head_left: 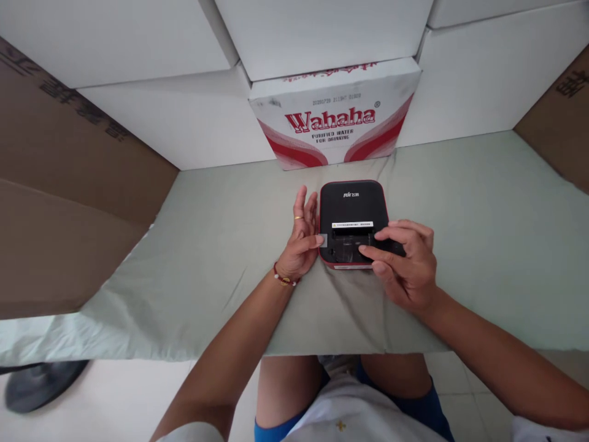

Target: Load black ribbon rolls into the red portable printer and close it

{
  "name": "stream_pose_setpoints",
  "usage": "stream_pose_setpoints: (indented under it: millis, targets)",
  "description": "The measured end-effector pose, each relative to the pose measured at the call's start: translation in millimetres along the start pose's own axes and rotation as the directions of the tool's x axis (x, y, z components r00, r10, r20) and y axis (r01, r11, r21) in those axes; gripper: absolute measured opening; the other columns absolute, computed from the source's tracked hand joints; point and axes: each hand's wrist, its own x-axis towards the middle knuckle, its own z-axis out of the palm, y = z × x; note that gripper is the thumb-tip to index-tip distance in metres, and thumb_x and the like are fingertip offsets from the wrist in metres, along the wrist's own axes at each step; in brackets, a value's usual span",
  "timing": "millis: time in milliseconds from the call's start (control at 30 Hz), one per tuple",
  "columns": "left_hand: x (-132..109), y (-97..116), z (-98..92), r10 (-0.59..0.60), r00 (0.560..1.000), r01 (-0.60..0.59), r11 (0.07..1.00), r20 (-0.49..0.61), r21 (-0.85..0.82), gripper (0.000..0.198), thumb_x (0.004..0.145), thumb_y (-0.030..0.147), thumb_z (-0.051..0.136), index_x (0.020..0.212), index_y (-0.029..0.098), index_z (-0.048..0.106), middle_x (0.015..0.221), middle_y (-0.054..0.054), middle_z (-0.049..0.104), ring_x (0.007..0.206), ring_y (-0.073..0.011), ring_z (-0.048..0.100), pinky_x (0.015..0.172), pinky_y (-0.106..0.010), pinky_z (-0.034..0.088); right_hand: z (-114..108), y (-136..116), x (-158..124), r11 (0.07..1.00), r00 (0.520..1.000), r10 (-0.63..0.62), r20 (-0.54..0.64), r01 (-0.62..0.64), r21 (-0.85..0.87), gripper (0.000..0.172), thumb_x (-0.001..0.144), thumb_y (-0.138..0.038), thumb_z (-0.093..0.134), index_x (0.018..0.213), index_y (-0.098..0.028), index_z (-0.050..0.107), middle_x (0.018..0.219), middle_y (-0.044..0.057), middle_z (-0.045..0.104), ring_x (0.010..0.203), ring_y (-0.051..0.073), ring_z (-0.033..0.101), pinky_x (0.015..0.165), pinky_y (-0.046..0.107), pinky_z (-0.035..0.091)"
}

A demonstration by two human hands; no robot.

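A black receipt printer [352, 205] with a red rim lies flat on the cloth, a white label strip across its middle. Below the strip is a dark slot and a glossy dark panel [346, 250]. My left hand [301, 242] rests along the printer's left side, fingers stretched out, its thumb on a small grey tab at the edge. Over the lower right of the printer, my right hand [409, 264] has its fingers apart, with fingertips on or just above the panel and slot edge. A dark shape by the right edge is partly hidden under these fingers.
Behind the printer stands a white and red water carton [338, 123], against stacked white boxes [193, 116]. Brown cardboard [83, 209] walls in the left, with more cardboard [559, 110] at right. A pale green cloth [483, 233] covers the table up to its front edge.
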Motion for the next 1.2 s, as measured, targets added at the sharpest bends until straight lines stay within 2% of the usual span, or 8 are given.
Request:
stream_pose_setpoints:
  millis: [167, 333, 467, 533, 600, 733, 833, 1200]
  targets:
    - [-1, -5, -1.4, -0.04, 0.999, 0.04, 0.999, 0.008, 0.0, 0.116, 0.075, 0.041, 0.095, 0.168, 0.056, 0.029, 0.185, 0.006, 0.028, 0.179, -0.0288, 0.009, 0.147, -0.053, 0.005, 1, -2, -4, 0.989, 0.999, -0.033, -0.018, 0.03, -0.146, 0.026, 0.103, -0.023, 0.065, 0.12, -0.029, 0.084, 0.095, 0.004, 0.066, 0.094, 0.021, 0.059, 0.091, 0.042, 0.048]
    - [2, -14, -6.6, -0.002, 1.0, 0.002, 0.999, 0.02, 0.036, 0.112, 0.073, 0.047, 0.095, 0.166, 0.054, 0.033, 0.186, 0.005, 0.026, 0.179, -0.0312, 0.005, 0.146, -0.056, 0.007, -7, -1, 6, 0.992, 0.996, -0.091, 0.017, 0.092, -0.084, 0.022, 0.103, -0.022, 0.065, 0.114, -0.026, 0.084, 0.102, 0.006, 0.074, 0.095, 0.021, 0.064, 0.09, 0.041, 0.051]
    - [3, -18, -8.0, 0.035, 0.999, -0.036, 0.999, 0.026, 0.035, 0.098, 0.077, 0.052, 0.092, 0.162, 0.046, 0.044, 0.182, 0.001, 0.036, 0.177, -0.0327, 0.015, 0.146, -0.055, 0.01, -22, 1, 42, 0.982, 0.97, 0.053, 0.237, -0.093, 0.162, 0.029, 0.108, -0.026, 0.059, 0.092, -0.025, 0.082, 0.101, 0.006, 0.082, 0.093, 0.021, 0.073, 0.086, 0.037, 0.057]
    - [3, -18, -7.5, 0.036, 0.999, -0.037, 0.999, 0.032, 0.028, 0.091, 0.078, 0.053, 0.091, 0.159, 0.044, 0.05, 0.18, 0.0, 0.04, 0.175, -0.0336, 0.021, 0.145, -0.056, 0.014, -26, 3, 69, 0.964, 0.909, 0.156, 0.387, -0.226, 0.142, 0.034, 0.111, -0.029, 0.056, 0.088, -0.024, 0.08, 0.098, 0.004, 0.083, 0.089, 0.019, 0.076, 0.085, 0.034, 0.057]
    - [2, -18, -7.0, 0.033, 0.999, -0.034, 0.999, 0.03, 0.03, 0.086, 0.079, 0.053, 0.091, 0.156, 0.041, 0.054, 0.179, -0.001, 0.043, 0.173, -0.0342, 0.026, 0.144, -0.056, 0.017, -22, 4, 98, 0.964, 0.805, 0.251, 0.537, -0.261, -0.059, 0.032, 0.11, -0.029, 0.054, 0.095, -0.023, 0.082, 0.103, 0.006, 0.084, 0.092, 0.022, 0.078, 0.087, 0.035, 0.056]
    - [2, -18, -6.7, 0.031, 0.999, -0.031, 0.999, 0.01, 0.039, 0.084, 0.079, 0.055, 0.091, 0.153, 0.037, 0.057, 0.177, -0.004, 0.045, 0.172, -0.0344, 0.029, 0.142, -0.055, 0.02, 7, -1, 141, 0.858, 0.501, 0.457, 0.735, -0.031, -0.513, 0.031, 0.102, -0.016, 0.054, 0.11, -0.018, 0.083, 0.11, 0.014, 0.085, 0.096, 0.029, 0.078, 0.081, 0.038, 0.054]
    - [3, -19, -6.7, 0.032, 0.999, -0.032, 0.999, 0.009, 0.035, 0.085, 0.077, 0.056, 0.092, 0.153, 0.036, 0.057, 0.177, -0.005, 0.046, 0.172, -0.0344, 0.029, 0.142, -0.054, 0.021, 31, -4, 151, 0.788, 0.381, 0.553, 0.741, 0.052, -0.614, 0.033, 0.098, -0.012, 0.055, 0.113, -0.017, 0.083, 0.113, 0.019, 0.085, 0.096, 0.031, 0.079, 0.076, 0.037, 0.053]
    - [5, -21, -5.2, 0.038, 0.999, -0.039, 0.998, 0.007, 0.044, 0.088, 0.076, 0.059, 0.092, 0.152, 0.034, 0.056, 0.174, -0.007, 0.049, 0.169, -0.0357, 0.034, 0.141, -0.055, 0.021, 44, 12, 138, 0.777, 0.453, 0.546, 0.705, 0.039, -0.628, 0.031, 0.097, -0.028, 0.065, 0.122, -0.019, 0.082, 0.114, 0.02, 0.085, 0.105, 0.035, 0.079, 0.081, 0.04, 0.058]
